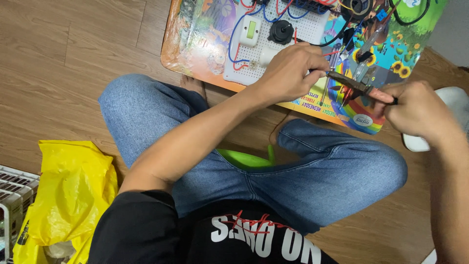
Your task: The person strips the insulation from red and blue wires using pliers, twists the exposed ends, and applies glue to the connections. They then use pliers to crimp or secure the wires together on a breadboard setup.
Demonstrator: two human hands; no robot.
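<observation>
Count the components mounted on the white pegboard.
3 show: a white rocker switch at the board's left, a black round knob beside it, and a white fitting below, partly behind the left hand. More may be hidden or out of frame.

Crowded pegboard [312, 34]; open wood floor [73, 58] leftward

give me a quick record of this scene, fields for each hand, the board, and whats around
left hand: left hand pinches a thin red wire at the edge of the white pegboard
right hand: right hand grips the pliers, jaws pointing toward the left hand's fingers
board: pegboard carries a white switch, a black knob, red and blue wiring; it lies on a colourful mat
posture: person sits cross-legged in blue jeans on a wooden floor
around: yellow plastic bag by the left knee, green object between the legs
</observation>
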